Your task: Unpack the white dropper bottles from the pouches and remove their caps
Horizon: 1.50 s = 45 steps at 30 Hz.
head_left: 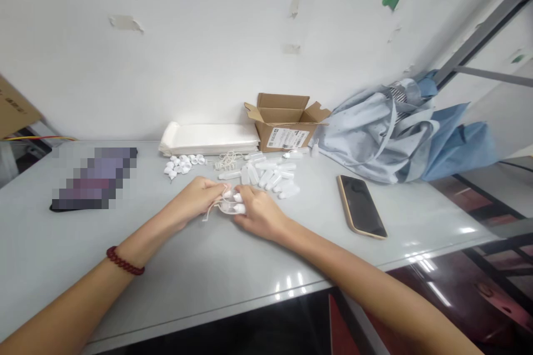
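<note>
My left hand is closed, its fingertips pinching a pale rubber band beside the white tips of some small bottles. My right hand is wrapped round several small bottles with white nozzle caps, caps pointing left; their bodies are hidden in the palm. Just beyond the hands lies a loose group of small translucent bottles. A small tangle of pale bands rests to the left of them. Farther left is a cluster of white caps.
An open cardboard box and a stack of white flat packets stand against the wall. A phone lies to the right, with blue cloth bags behind it. A blurred-out dark object lies at the left.
</note>
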### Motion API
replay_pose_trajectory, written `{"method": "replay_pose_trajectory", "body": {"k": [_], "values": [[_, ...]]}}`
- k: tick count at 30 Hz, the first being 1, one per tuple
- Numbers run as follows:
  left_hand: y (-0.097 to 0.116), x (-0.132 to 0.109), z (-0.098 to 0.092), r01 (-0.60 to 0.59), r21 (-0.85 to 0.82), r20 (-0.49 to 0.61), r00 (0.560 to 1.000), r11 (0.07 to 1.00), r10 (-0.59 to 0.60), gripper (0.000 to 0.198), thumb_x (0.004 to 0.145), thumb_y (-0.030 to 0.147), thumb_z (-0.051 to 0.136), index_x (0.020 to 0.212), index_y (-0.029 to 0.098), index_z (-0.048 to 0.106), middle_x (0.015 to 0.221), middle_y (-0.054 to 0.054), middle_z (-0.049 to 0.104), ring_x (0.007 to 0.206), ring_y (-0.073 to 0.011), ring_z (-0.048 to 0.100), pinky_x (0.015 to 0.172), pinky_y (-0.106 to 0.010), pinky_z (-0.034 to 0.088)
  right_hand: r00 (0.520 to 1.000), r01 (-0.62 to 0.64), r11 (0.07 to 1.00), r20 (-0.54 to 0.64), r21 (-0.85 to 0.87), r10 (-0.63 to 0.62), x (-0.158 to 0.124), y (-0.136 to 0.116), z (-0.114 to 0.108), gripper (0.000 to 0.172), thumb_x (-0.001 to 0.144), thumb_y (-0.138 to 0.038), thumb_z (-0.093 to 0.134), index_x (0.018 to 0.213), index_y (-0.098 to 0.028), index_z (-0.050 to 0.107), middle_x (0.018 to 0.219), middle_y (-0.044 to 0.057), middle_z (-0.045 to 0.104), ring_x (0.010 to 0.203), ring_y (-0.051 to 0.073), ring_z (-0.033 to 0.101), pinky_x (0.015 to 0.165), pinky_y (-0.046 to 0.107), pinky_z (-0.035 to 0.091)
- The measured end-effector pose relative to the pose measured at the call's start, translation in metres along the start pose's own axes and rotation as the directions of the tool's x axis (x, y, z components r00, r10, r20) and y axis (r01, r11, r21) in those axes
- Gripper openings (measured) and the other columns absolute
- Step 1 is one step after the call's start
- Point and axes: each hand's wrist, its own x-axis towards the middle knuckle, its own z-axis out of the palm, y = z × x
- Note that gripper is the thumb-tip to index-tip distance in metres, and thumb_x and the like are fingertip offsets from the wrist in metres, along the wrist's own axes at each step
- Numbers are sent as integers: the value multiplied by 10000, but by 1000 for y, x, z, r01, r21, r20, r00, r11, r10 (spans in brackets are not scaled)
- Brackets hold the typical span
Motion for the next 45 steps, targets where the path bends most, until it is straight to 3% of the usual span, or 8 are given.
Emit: {"method": "replay_pose_trajectory", "body": {"k": [5,12,17,22,32,40,42,45], "values": [[7,-5,-14,-43,153,30,999,987,39,177,690,333,643,652,189,547,541,46,455,498,-104,403,470,-209,281,999,-45,998,7,44,44,1,2,-1,416,768,-239,593,1151,-123,478,1070,138,630,880,236,619,731,322,458],[10,-4,-14,-38,233,19,999,972,35,266,738,458,613,794,199,639,508,43,467,456,-118,420,464,-229,316,1000,-25,999,8,47,24,1,4,1,453,771,-243,593,1184,-104,469,1107,160,618,921,249,620,761,338,464],[9,-4,-8,-62,162,19,998,985,60,264,762,434,573,676,186,598,475,48,401,454,-120,410,470,-240,333,1000,-31,999,1,24,31,1,4,1,476,767,-237,593,1207,-113,460,1123,155,617,925,248,618,772,339,463],[1,1,-2,-15,45,20,1000,999,14,338,805,402,496,553,190,420,512,46,339,461,-98,314,444,-226,238,1000,-15,1000,19,-6,15,0,1,1,461,770,-250,590,1188,-106,462,1079,154,622,890,244,616,745,332,460],[12,-6,-17,-6,202,38,999,979,-2,251,710,433,632,656,189,623,457,40,428,463,-118,388,469,-232,278,999,-30,1000,17,8,29,1,1,-1,394,775,-253,585,1133,-122,483,1036,137,625,861,233,608,716,321,450],[-4,4,-3,-4,35,-9,1000,999,5,403,816,463,515,543,186,410,505,49,323,462,-91,265,460,-236,194,998,-44,999,35,11,44,1,0,-2,416,766,-264,597,1138,-113,486,1060,146,622,867,241,615,710,314,448],[-4,4,-7,-23,55,-19,1000,998,24,414,811,474,529,538,185,411,500,51,321,465,-93,285,467,-235,224,999,-45,999,25,17,45,2,1,-2,416,767,-260,591,1141,-110,488,1063,147,621,871,242,616,714,314,449],[2,-1,-14,-57,127,16,998,990,55,311,790,467,575,654,188,547,496,58,366,467,-104,355,484,-232,272,999,-50,998,18,22,50,2,2,-2,412,767,-263,584,1140,-115,491,1051,138,625,867,237,614,713,311,448]]}}
